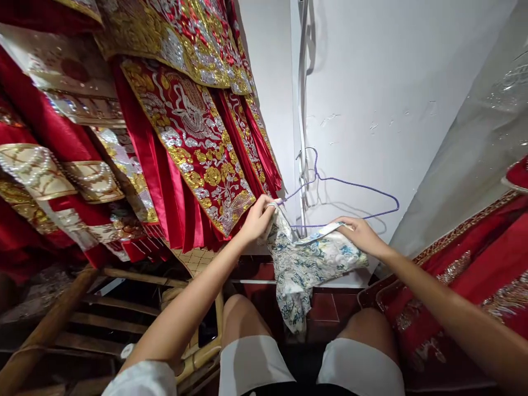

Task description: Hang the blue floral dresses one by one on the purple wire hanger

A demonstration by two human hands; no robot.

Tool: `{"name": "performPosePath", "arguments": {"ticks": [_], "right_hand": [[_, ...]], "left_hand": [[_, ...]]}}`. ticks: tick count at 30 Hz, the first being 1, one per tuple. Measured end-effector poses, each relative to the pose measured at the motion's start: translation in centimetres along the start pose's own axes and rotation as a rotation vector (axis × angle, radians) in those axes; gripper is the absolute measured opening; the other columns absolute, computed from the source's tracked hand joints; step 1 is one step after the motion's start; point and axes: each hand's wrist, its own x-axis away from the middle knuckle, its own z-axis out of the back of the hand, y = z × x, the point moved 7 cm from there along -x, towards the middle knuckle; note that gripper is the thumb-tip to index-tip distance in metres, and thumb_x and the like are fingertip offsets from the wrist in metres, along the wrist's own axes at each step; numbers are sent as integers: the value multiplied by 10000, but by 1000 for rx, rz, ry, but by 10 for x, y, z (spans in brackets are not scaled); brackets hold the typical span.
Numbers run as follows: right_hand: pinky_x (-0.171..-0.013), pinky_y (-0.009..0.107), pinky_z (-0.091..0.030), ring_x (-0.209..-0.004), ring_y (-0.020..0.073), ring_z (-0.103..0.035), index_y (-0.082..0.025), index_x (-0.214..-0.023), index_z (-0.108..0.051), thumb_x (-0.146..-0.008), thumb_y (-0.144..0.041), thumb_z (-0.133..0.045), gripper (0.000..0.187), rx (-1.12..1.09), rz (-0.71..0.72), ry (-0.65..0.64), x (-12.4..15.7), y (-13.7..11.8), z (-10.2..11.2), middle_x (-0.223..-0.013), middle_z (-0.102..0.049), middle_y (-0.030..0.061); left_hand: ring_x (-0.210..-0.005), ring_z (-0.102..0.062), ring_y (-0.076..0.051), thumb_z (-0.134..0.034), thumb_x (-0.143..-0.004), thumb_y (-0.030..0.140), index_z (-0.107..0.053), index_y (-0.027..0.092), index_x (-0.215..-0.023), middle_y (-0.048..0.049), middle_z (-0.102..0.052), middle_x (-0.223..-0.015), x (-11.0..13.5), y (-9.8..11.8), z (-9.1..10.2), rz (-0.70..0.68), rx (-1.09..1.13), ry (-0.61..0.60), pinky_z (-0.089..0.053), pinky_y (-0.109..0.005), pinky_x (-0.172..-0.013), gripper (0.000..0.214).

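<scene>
A purple wire hanger (350, 181) hangs by its hook at the white wall strip. Below it is a white garment with a blue and green floral print (313, 258), its lower part drooping toward the floor. My left hand (260, 217) grips the garment's upper left edge, close to the hanger's left corner. My right hand (359, 234) pinches the top edge on the right, just under the hanger's lower bar. The hanger's left end meets the cloth near my left fingers; its right end is bare.
Red robes with gold and silver embroidery (198, 126) hang close on the left. Below them stands a bamboo chair (119, 324). More red garments (466, 258) and clear plastic sheeting (478, 148) are at the right. The white wall (371, 82) lies ahead, above a red tiled floor (324, 308).
</scene>
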Motion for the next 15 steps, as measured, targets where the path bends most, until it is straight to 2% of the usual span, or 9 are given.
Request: {"name": "performPosePath", "arguments": {"ticks": [2, 4, 5, 7, 9, 10, 11, 13, 15], "right_hand": [[-777, 350, -513, -892, 273, -687, -189, -958, -776, -848, -420, -609, 305, 4, 20, -45, 6, -11, -8, -956, -769, 74], [-788, 351, -513, -892, 270, -692, -223, -1048, -771, -818, -348, -625, 300, 84, 29, -45, 12, -16, -5, -1034, -769, 61], [-782, 348, -514, -901, 274, -697, -249, -1119, -760, -792, -307, -638, 353, 145, 24, 1, 15, -16, 3, -1078, -766, 53], [-759, 345, -517, -915, 286, -705, -293, -1312, -677, -757, -254, -644, 557, 261, 7, 215, 18, -13, 35, -1105, -762, 49], [-742, 353, -521, -928, 298, -708, -269, -1468, -549, -767, -267, -634, 706, 303, -3, 487, 21, -8, 75, -1071, -767, 75], [-748, 362, -525, -941, 303, -707, -236, -1486, -529, -778, -288, -627, 717, 295, 4, 570, 19, -4, 92, -1068, -766, 94], [-764, 371, -529, -961, 307, -703, -204, -1454, -564, -782, -315, -629, 685, 278, 16, 588, 13, -1, 104, -1073, -765, 112], [-775, 378, -535, -961, 314, -699, -167, -1210, -734, -753, -382, -672, 508, 210, 4, 481, -7, 7, 118, -1044, -770, 131], [-706, 377, -539, -834, 301, -705, -166, -918, -789, -694, -455, -741, 369, 78, -101, 300, -25, 19, 118, -910, -777, 124]], "left_hand": [[-719, -556, -159, -572, -883, 290, -652, 174, -1078, 10, -620, -744, -22, 7, -5, -17, 36, -60, -463, -272, -741, 240], [-742, -592, -178, -635, -833, 285, -725, 160, -978, -22, -667, -739, -38, 6, -8, 18, 103, -196, -478, -291, -754, 211], [-746, -609, -188, -666, -809, 298, -750, 155, -889, -43, -694, -749, -43, 3, -8, 62, 158, -271, -485, -298, -746, 184], [-712, -635, -201, -721, -761, 328, -771, 147, -791, -78, -734, -774, -47, -7, -4, 197, 292, -371, -494, -309, -696, 190], [-648, -651, -213, -765, -712, 336, -791, 136, -817, -102, -754, -771, -46, -19, 1, 351, 414, -394, -500, -325, -638, 227], [-632, -661, -227, -779, -694, 331, -797, 129, -842, -115, -760, -769, -44, -25, 2, 413, 460, -391, -508, -342, -628, 251], [-626, -673, -245, -788, -681, 320, -801, 121, -861, -127, -763, -768, -43, -30, 1, 460, 492, -385, -520, -366, -629, 268], [-662, -701, -291, -795, -679, 298, -803, 114, -872, -135, -763, -765, -42, -35, 1, 459, 550, -297, -549, -424, -672, 267], [-789, -726, -330, -782, -733, 304, -798, 120, -916, -128, -766, -818, -41, -37, 8, 324, 630, -66, -567, -471, -765, 260]]}}
